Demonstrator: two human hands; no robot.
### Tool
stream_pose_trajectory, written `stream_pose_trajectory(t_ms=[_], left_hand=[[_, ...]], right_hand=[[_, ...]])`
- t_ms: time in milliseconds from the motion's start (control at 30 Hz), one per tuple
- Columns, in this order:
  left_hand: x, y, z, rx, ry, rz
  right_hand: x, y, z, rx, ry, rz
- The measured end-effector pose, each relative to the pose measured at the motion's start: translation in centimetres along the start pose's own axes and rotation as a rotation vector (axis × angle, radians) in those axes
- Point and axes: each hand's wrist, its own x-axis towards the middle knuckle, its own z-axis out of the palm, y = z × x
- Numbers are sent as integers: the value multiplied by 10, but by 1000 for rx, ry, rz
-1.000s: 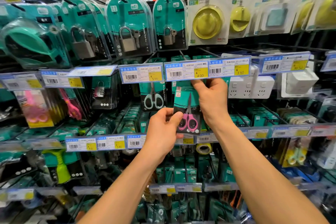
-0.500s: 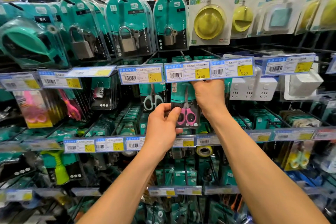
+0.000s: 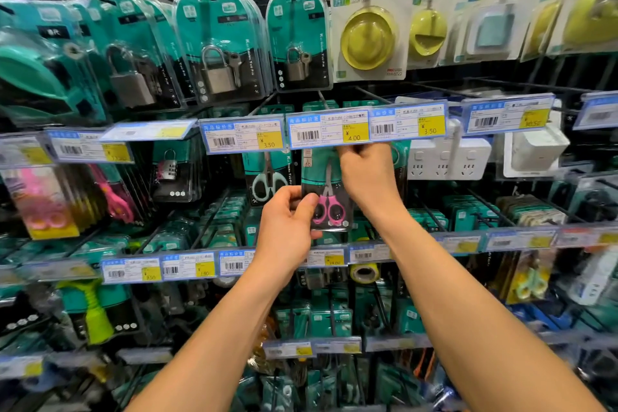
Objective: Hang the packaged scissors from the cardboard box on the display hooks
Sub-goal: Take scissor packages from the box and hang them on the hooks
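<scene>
While fingers of left hand point(image 3: 287, 224) and right hand point(image 3: 364, 177) stay clamped on the packaged scissors point(image 3: 329, 201), its top has risen closer under the 4.00 price tag point(image 3: 329, 130), centre frame.
Left pinches lower left corner, right the upper edge; hook hidden, so threading judged under way, unconfirmed.

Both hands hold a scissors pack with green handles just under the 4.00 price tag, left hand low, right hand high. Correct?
Not quite. The head view shows the handles in the scissors pack are pink, not green. The rest stands: the left hand pinches its lower part and the right hand holds its top, just under the 4.00 price tag.
</scene>
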Motion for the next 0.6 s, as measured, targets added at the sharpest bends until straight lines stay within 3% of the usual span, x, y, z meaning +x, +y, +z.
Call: stream_pose_trajectory(t_ms=[267, 400, 500, 600], left_hand=[[8, 4, 7, 16, -23, -76], [18, 5, 7, 99, -10, -77], [28, 5, 4, 251, 22, -12], [31, 4, 2, 279, 55, 20]], right_hand=[[-1, 6, 3, -156, 52, -101], [-2, -7, 4, -380, 47, -245], [-9, -16, 0, -712, -62, -158], [-34, -15, 0, -732, -76, -137]])
